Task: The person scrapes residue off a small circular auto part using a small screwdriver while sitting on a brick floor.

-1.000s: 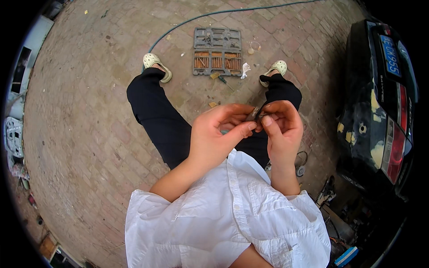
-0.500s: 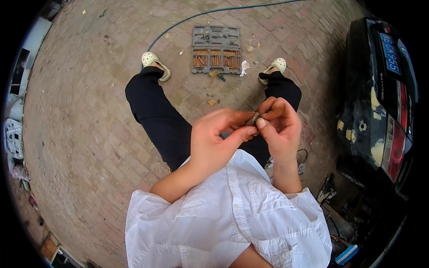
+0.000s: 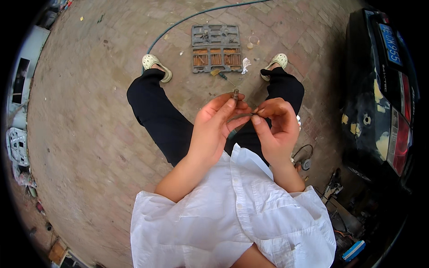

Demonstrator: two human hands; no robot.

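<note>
My left hand (image 3: 219,118) is closed, holding a small, dull metal cylinder (image 3: 235,94) upright between thumb and forefinger. Close by, my right hand (image 3: 277,118) pinches a tiny dark piece (image 3: 254,113) too small to name. The fingertips of both hands nearly meet there, above my lap. On the brick ground beyond my hands lies an open grey tool case (image 3: 216,46), its near half filled with rows of rusty, rod-like bits (image 3: 216,59). At its near edge are a yellowish block (image 3: 216,72) and a screwdriver (image 3: 223,76).
A crumpled white tissue (image 3: 246,65) lies beside the case. A green hose (image 3: 178,23) curves across the ground past my left shoe (image 3: 154,62). To the right stands a black car (image 3: 371,107) with patched paintwork. Tools and cables (image 3: 333,185) lie below it; car panels (image 3: 17,144) line the left.
My hands have drawn slightly apart. The metal cylinder, earlier low between both hands' fingers, now stands raised in my left fingertips, while my right fingers pinch the tiny dark piece.
</note>
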